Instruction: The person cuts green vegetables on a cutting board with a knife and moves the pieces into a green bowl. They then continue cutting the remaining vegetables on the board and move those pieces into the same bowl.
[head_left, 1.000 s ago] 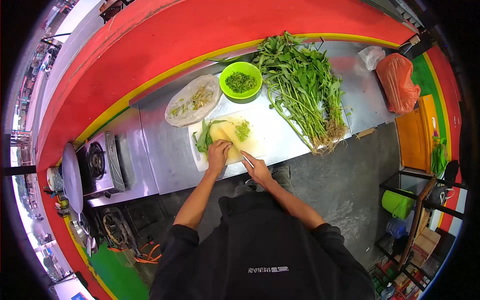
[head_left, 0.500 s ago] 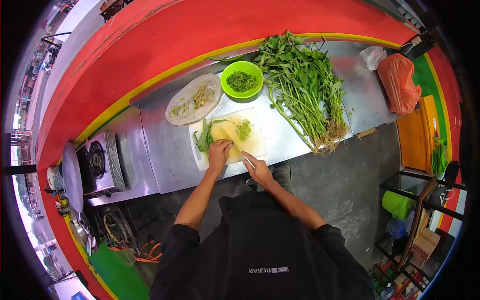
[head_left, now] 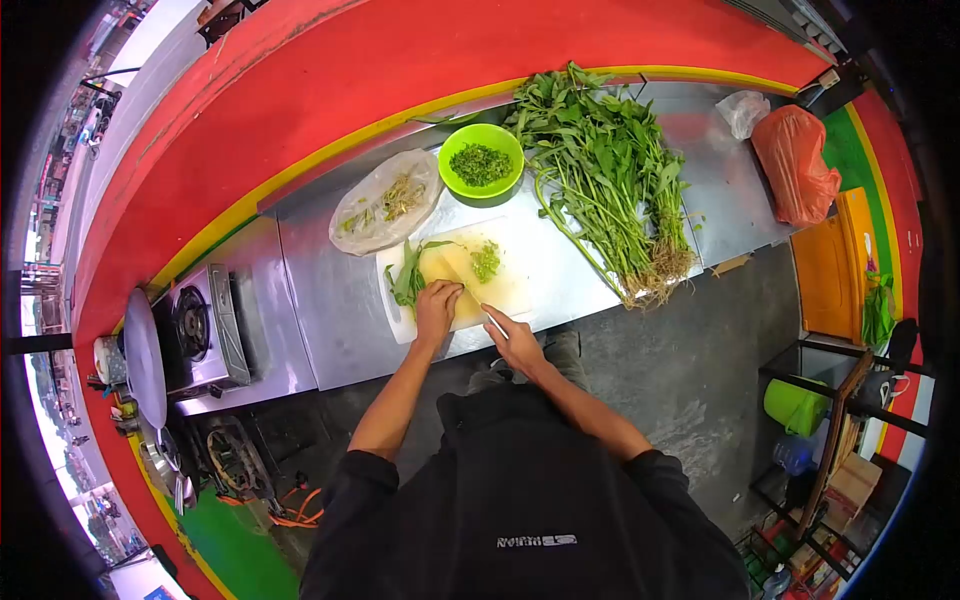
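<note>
Your left hand (head_left: 437, 308) lies over the cut ends of the leafy stems (head_left: 410, 275) at the left end of the cutting board (head_left: 510, 290), fingers curled down and pinning them flat; the leaves fan out past your knuckles toward the board's far left corner. Your right hand (head_left: 517, 340) is closed round the handle of the knife (head_left: 493, 318) at the board's near edge. Half a second ago the thin blade reached up to your left fingertips; now the visible part ends short of them, with a small gap of bare board between, and your right hand sits slightly nearer the counter's (head_left: 320, 300) front edge. Your left hand has kept its place on the stems, and the small heap of chopped greens (head_left: 486, 260) rests in the middle of the board as before. Behind the board, toward the counter's back edge, the green bowl (head_left: 452, 178) of chopped leaves, the clear bag of trimmings (head_left: 385, 200) to its left and the big bundle of uncut greens (head_left: 610, 180) to its right show no change. The orange bag (head_left: 795, 165) stays at the counter's right end and the gas stove (head_left: 195, 325) at its left end. The blade is very thin here and its edge is hard to make out; your palm hides the handle, and your left hand covers the stem ends, so you cannot see where the last cut fell. The lens bends the counter's ends, and your own body cuts off the near floor.
</note>
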A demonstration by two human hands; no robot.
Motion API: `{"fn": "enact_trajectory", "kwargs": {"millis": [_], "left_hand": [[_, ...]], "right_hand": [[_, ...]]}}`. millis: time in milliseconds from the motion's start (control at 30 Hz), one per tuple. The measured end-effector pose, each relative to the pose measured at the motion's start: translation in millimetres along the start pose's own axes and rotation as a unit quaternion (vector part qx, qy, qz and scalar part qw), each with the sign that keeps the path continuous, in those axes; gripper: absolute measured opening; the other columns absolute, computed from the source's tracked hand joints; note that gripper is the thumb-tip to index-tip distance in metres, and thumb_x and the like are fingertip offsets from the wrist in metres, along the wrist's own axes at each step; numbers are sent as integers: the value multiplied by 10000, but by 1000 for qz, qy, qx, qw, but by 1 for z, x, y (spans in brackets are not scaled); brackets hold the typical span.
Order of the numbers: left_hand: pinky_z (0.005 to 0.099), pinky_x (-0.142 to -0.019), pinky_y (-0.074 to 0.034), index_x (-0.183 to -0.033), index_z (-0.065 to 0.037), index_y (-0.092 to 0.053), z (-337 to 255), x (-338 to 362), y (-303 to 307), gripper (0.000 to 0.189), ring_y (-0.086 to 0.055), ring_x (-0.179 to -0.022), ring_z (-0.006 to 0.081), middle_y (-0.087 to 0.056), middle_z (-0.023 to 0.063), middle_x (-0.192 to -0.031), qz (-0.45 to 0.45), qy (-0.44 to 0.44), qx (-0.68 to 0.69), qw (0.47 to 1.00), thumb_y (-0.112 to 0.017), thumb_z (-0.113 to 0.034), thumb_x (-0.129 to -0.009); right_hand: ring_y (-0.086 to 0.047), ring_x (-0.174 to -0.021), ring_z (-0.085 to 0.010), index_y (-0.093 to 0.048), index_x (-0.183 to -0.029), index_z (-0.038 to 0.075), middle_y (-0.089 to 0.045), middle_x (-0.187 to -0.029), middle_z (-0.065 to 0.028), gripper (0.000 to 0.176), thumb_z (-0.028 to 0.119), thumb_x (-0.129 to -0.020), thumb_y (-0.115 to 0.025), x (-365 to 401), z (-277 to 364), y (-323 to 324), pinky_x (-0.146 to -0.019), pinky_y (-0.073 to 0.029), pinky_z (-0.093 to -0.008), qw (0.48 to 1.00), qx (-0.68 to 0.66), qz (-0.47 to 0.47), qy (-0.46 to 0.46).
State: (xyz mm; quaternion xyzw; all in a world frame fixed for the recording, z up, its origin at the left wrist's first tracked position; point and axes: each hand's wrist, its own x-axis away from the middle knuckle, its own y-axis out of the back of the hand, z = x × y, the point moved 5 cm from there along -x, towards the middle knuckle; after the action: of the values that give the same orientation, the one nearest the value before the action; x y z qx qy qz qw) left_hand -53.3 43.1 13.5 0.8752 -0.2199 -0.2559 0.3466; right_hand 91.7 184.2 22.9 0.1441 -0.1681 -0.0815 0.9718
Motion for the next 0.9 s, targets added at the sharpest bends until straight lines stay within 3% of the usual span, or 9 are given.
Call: {"fn": "enact_trajectory", "kwargs": {"millis": [233,467,533,600,667,900], "left_hand": [[420,-770,-536,-966,-7,-782,-3,-1,3,104,-696,-845,326,-723,125,-926,2,8,9,1000,-761,-23,-866],[426,-818,-510,-977,-42,-796,3,3,1,103,-687,-920,314,-729,95,-976,6,21,8,1000,-754,-73,-889],[427,-812,-513,-973,-39,-794,9,5,-3,101,-688,-914,316,-729,98,-974,7,30,24,999,-754,-73,-886],[428,-805,-516,-969,-37,-791,11,5,-4,99,-689,-908,318,-729,101,-973,7,39,37,999,-755,-72,-884],[431,-786,-520,-959,-33,-786,7,3,-1,93,-691,-888,323,-728,106,-957,8,35,53,998,-757,-70,-878],[435,-781,-517,-957,-30,-786,3,2,2,92,-684,-861,323,-728,104,-939,-13,8,19,1000,-760,-81,-885]], "right_hand": [[-635,-1237,-459,-582,-1468,112,-672,-1304,-284,445,249,-1047,-626,-11,3,-1,-1023,-529,-468,998,-3,-16,53],[-635,-1238,-457,-583,-1471,122,-676,-1300,-280,447,277,-1053,-617,-6,3,-4,-1024,-526,-474,1000,9,-4,7],[-672,-1061,-501,-584,-1457,129,-703,-1134,-311,443,253,-1035,-634,-4,3,-3,-885,-550,-531,996,-6,-46,78],[-670,-1059,-503,-586,-1452,126,-703,-1129,-312,439,241,-1033,-639,-6,4,-2,-882,-549,-529,995,-1,-46,83],[-627,-1241,-464,-587,-1464,120,-673,-1305,-279,443,239,-1040,-638,-8,5,-1,-1010,-526,-477,1000,2,-11,28],[-618,-1262,-451,-580,-1471,118,-664,-1334,-266,448,247,-1044,-627,-12,6,-4,-1036,-523,-464,1000,3,-10,28]]}}
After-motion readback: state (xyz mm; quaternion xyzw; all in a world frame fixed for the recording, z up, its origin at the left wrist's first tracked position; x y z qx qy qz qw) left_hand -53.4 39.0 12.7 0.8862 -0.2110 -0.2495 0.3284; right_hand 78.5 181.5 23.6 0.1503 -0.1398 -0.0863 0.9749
